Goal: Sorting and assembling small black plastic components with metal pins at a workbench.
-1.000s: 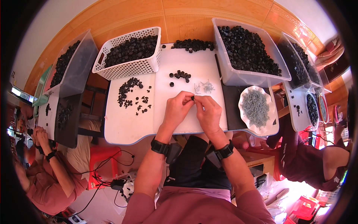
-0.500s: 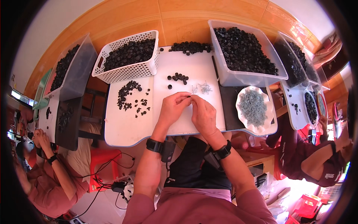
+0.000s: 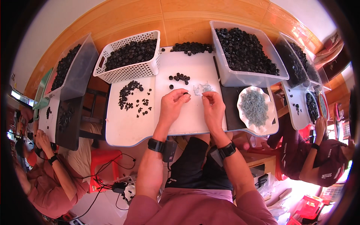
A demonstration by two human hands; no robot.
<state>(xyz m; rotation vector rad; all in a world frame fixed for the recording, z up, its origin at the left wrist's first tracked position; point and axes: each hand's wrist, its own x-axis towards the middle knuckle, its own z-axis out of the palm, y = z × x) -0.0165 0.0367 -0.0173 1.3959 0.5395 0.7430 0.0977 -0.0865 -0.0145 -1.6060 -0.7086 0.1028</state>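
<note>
Between the thumb and forefinger of my left hand is a small black plastic part, partly hidden by the fingertips. My right hand has its thumb and forefinger closed beside a little pile of thin silvery metal pieces, like pins or screws. Whatever those fingertips pinch, if anything, is too small to make out. Ahead of my left hand sits a small group of black round parts. Farther left lies a spread of small black knob-like pieces on the white table.
A white perforated basket and a clear bin, both full of black parts, stand at the back. A scalloped white dish of metal pieces is at right, on a black mat. Co-workers sit left and right.
My hands were together at the fingertips and have moved apart. The right hand shifted right toward the metal pieces; the left keeps the black part. The right co-worker's arm moved.
</note>
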